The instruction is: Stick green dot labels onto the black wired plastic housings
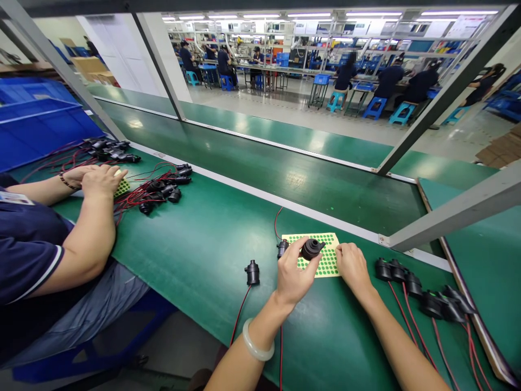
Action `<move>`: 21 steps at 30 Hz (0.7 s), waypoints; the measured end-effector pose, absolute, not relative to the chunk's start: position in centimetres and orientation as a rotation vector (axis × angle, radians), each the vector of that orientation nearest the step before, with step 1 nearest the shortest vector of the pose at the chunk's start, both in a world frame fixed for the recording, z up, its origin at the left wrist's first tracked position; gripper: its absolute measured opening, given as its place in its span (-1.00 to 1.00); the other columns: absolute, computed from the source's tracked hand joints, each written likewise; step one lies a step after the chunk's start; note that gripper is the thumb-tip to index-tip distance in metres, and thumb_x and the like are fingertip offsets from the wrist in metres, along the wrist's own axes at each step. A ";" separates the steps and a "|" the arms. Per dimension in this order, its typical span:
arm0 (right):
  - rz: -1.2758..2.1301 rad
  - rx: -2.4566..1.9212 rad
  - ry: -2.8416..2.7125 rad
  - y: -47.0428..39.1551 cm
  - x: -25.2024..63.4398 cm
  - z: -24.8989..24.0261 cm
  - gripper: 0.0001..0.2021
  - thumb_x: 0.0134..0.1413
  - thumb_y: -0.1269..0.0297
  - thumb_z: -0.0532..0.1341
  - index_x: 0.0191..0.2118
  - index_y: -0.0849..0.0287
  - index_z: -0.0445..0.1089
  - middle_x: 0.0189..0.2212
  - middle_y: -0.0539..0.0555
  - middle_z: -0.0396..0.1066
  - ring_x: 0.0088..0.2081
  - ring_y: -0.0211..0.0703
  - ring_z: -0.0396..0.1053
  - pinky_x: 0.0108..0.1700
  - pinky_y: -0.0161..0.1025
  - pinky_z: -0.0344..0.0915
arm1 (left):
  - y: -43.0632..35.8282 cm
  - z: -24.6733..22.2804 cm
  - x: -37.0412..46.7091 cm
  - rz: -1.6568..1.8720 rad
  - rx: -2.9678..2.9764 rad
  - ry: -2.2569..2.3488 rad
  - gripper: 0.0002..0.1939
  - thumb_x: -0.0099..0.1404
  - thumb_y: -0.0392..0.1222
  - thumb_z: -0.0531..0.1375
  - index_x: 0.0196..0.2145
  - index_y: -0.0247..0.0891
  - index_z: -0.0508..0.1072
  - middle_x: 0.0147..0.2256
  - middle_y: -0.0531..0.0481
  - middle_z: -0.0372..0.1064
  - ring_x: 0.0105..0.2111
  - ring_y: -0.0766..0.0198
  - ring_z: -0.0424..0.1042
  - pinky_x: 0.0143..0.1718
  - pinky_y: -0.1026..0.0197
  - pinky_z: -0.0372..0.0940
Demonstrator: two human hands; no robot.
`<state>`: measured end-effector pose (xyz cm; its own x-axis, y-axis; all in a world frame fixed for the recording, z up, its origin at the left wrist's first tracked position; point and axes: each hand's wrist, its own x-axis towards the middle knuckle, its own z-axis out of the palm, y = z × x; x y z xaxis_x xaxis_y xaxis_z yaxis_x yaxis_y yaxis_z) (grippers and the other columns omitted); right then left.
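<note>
The left hand (293, 271) holds a black part (311, 248), perhaps a small pump, over a dotted sticker sheet (329, 263).

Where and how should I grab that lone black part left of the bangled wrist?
Best, I think, to pinch the black part by its wide body, from above and the right: a narrow spout tops it, a small stub juts left, and the red wire leaves the near end.
</note>
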<state>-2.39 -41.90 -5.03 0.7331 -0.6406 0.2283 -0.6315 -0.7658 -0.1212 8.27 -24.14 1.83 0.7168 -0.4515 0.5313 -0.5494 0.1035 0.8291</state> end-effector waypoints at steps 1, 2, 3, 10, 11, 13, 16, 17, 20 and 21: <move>-0.401 -2.902 1.068 -41.8 -2.4 -5.1 -0.87 0.24 0.31 0.14 -0.33 0.24 0.32 -0.38 0.01 0.29 -0.30 -0.19 0.29 -0.19 -0.17 0.26 | -24.1 1.8 8.3 0.087 1.523 -0.855 -0.64 0.19 -0.25 0.26 -0.04 -0.25 0.37 -0.17 -0.09 0.50 -0.21 0.20 0.52 -0.19 0.16 0.48; -0.395 -2.912 1.072 -41.7 -2.4 -5.2 -0.87 0.24 0.32 0.14 -0.33 0.24 0.32 -0.38 0.01 0.29 -0.29 -0.19 0.30 -0.18 -0.16 0.27 | -24.2 1.8 8.3 0.086 1.524 -0.856 -0.64 0.19 -0.25 0.26 -0.04 -0.25 0.37 -0.17 -0.09 0.51 -0.21 0.20 0.52 -0.18 0.16 0.47; -0.384 -2.921 1.073 -41.7 -2.4 -5.3 -0.87 0.24 0.32 0.14 -0.33 0.24 0.32 -0.37 0.01 0.30 -0.28 -0.18 0.31 -0.17 -0.15 0.27 | -24.2 1.8 8.2 0.083 1.526 -0.855 -0.64 0.19 -0.24 0.26 -0.04 -0.25 0.37 -0.18 -0.09 0.51 -0.20 0.20 0.52 -0.18 0.15 0.47; -0.233 -2.947 0.997 -43.2 -2.0 -5.1 -0.84 0.23 0.26 0.18 -0.33 0.25 0.34 -0.35 0.00 0.34 -0.26 -0.18 0.35 -0.16 -0.14 0.32 | -24.3 1.6 8.2 0.080 1.535 -0.859 -0.63 0.18 -0.24 0.26 -0.04 -0.26 0.37 -0.17 -0.10 0.51 -0.21 0.20 0.52 -0.22 0.17 0.48; -0.217 -2.945 0.985 -43.4 -1.9 -5.0 -0.83 0.23 0.25 0.18 -0.32 0.25 0.34 -0.35 0.00 0.34 -0.27 -0.19 0.35 -0.17 -0.14 0.32 | -24.3 1.5 8.2 0.076 1.541 -0.855 -0.63 0.18 -0.24 0.27 -0.04 -0.26 0.38 -0.17 -0.10 0.51 -0.21 0.19 0.52 -0.22 0.17 0.48; -0.196 -2.935 0.966 -43.7 -1.8 -4.9 -0.82 0.23 0.23 0.18 -0.32 0.25 0.34 -0.35 0.00 0.34 -0.28 -0.20 0.35 -0.17 -0.14 0.32 | -24.3 1.5 8.2 0.068 1.550 -0.850 -0.63 0.18 -0.25 0.27 -0.04 -0.25 0.38 -0.16 -0.10 0.51 -0.21 0.19 0.52 -0.21 0.17 0.47; -0.203 -2.900 0.947 -43.8 -1.8 -4.7 -0.80 0.23 0.21 0.18 -0.33 0.25 0.33 -0.35 0.00 0.34 -0.28 -0.19 0.34 -0.17 -0.14 0.31 | -24.3 1.6 8.2 0.067 1.545 -0.850 -0.64 0.18 -0.24 0.27 -0.05 -0.25 0.38 -0.18 -0.09 0.51 -0.21 0.19 0.52 -0.21 0.17 0.47; -0.215 -2.879 0.943 -43.7 -1.8 -4.6 -0.79 0.23 0.20 0.17 -0.34 0.24 0.33 -0.35 0.00 0.33 -0.29 -0.19 0.33 -0.17 -0.14 0.31 | -24.3 1.6 8.2 0.069 1.538 -0.852 -0.65 0.18 -0.24 0.26 -0.05 -0.25 0.38 -0.18 -0.08 0.51 -0.21 0.20 0.52 -0.21 0.17 0.47; -0.270 -2.789 0.936 -43.6 -2.1 -4.5 -0.76 0.24 0.16 0.15 -0.37 0.23 0.30 -0.39 -0.01 0.31 -0.31 -0.20 0.31 -0.18 -0.15 0.28 | -24.3 1.7 8.3 0.058 1.530 -0.859 -0.65 0.18 -0.25 0.26 -0.05 -0.25 0.38 -0.18 -0.08 0.51 -0.20 0.20 0.52 -0.20 0.17 0.47; -0.293 -2.749 0.936 -43.5 -2.3 -4.4 -0.75 0.25 0.16 0.14 -0.38 0.22 0.29 -0.40 -0.02 0.30 -0.31 -0.20 0.31 -0.19 -0.16 0.28 | -24.3 1.7 8.3 0.050 1.532 -0.863 -0.65 0.18 -0.25 0.26 -0.05 -0.24 0.38 -0.17 -0.09 0.51 -0.20 0.20 0.52 -0.20 0.16 0.47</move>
<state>-2.34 -43.52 -4.39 0.7769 -0.6188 0.1163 -0.5744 -0.7722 -0.2716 8.32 -24.34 1.70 0.7130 -0.4794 0.5116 -0.5356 0.0985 0.8387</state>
